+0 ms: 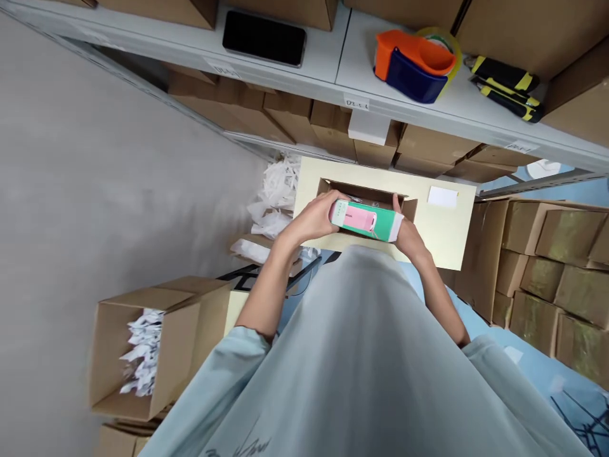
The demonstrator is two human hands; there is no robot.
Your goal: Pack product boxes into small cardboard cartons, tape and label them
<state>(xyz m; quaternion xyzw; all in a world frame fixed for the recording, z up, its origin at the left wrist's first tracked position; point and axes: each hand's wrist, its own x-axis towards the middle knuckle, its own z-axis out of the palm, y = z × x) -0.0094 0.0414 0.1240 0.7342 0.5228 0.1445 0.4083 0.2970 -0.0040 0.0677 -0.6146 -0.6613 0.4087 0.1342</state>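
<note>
My left hand (311, 219) and my right hand (409, 236) each grip one end of a small green-and-pink product box (366, 221), fingers wrapped over its short ends, holding it level just above the open carton (368, 193) that sits on the pale surface (447, 231) beyond my knuckles. I judge this to be the packing step: the product box is poised over the carton's mouth and not yet inside. The next move, as I read it, calls for lowering it squarely between the raised flaps so its corners clear them.

What lies inside that carton I cannot tell; my hands and the box cover most of the opening, and the rest is in shadow. Beyond my right hand, a white label (442, 197) lies flat on the surface. Far below my left forearm, an open cardboard box (157, 346) holds shredded white paper filler (143, 349), and more loose filler (276, 193) is heaped just past my left hand. On the shelf (333, 60) above my hands rest a phone (264, 38), an orange-and-blue tape dispenser (413, 63) and a yellow-and-black utility knife (507, 86).
</note>
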